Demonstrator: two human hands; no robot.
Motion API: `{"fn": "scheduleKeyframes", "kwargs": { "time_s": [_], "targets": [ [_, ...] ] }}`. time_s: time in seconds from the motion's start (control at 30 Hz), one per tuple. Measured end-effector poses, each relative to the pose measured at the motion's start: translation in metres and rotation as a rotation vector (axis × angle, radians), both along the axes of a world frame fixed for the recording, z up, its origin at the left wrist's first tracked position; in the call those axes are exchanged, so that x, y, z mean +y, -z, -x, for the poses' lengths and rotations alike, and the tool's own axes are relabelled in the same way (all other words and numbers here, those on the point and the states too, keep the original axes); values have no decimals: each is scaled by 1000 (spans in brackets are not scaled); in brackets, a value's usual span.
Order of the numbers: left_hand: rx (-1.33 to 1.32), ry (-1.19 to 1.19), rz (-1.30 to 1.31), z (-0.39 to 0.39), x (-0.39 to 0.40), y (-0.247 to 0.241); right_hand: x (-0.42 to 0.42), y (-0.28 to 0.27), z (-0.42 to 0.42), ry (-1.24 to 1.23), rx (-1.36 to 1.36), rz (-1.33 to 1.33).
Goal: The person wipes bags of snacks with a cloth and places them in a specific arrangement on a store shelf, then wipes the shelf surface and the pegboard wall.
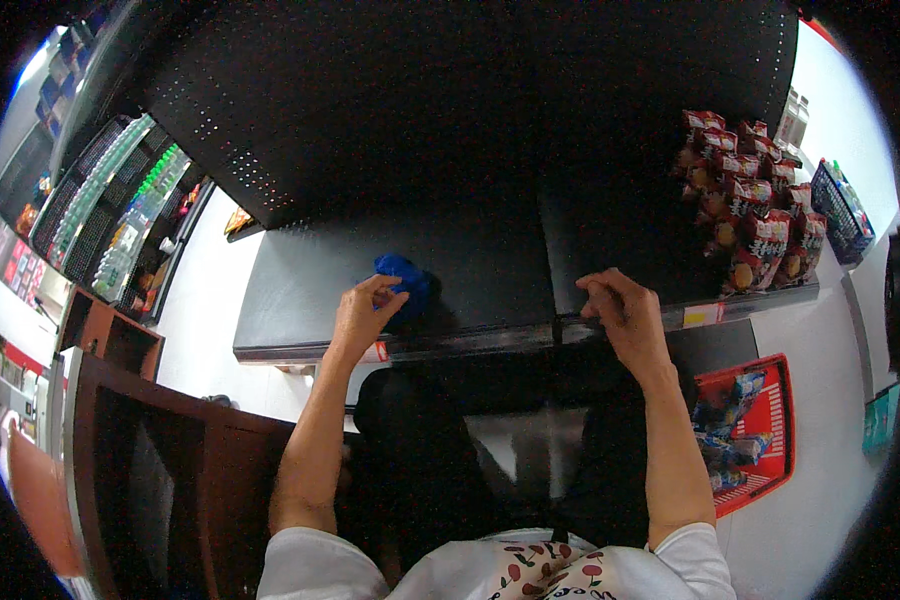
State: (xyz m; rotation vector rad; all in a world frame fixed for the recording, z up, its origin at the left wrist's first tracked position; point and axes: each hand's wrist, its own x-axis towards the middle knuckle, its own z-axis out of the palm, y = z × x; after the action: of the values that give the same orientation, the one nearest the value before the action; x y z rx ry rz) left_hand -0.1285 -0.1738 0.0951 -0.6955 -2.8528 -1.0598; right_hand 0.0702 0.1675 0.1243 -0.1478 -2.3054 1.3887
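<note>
A crumpled blue cloth (pixel 412 283) lies on the black metal shelf (pixel 487 255) in front of me. Over its left side is my left hand (pixel 367 311), thumb and index finger a little apart; whether the fingertips touch the cloth I cannot tell. My right hand (pixel 626 315) is above the front edge of the right-hand shelf section, its fingers loosely bent and nothing in them. Several dark red snack bags (pixel 757 247) stand in rows at the right end of this shelf, beyond my right hand.
A red shopping basket (pixel 780 420) with blue packets is low on the right. Perforated black panels (pixel 390 97) rise behind the shelf. A price tag (pixel 703 315) sits on its front edge. Bottle shelves (pixel 120 225) and a brown cabinet (pixel 187 480) are at left.
</note>
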Motion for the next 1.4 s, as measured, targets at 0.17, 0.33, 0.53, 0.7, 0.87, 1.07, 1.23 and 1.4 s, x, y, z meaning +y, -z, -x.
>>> {"fn": "scheduleKeyframes", "kwargs": {
  "time_s": [0.17, 0.33, 0.53, 0.7, 0.87, 1.07, 1.23, 1.4],
  "targets": [
    [62, 53, 62, -2, 17, -15, 6, 3, -6, 40, -7, -30],
    [182, 82, 296, 5, 6, -8, 10, 2, -7, 35, 2, -47],
    [102, 217, 449, 27, 2, -5, 6, 4, -6, 12, 28, -50],
    [175, 210, 535, 37, 2, -3, 8, 10, -3, -10, 16, -97],
    [324, 40, 392, 35, 20, 0, 10, 22, 0, 2, 29, -180],
    [-187, -39, -119, 102, 5, 14, -2, 15, 7, -57, 50, -171],
    [296, -47, -175, 136, 76, -71, -2, 21, 13, -15, 96, -291],
    [745, -114, -225, 181, 160, -229, -2, 23, 15, -23, 32, -195]
  ]
}}
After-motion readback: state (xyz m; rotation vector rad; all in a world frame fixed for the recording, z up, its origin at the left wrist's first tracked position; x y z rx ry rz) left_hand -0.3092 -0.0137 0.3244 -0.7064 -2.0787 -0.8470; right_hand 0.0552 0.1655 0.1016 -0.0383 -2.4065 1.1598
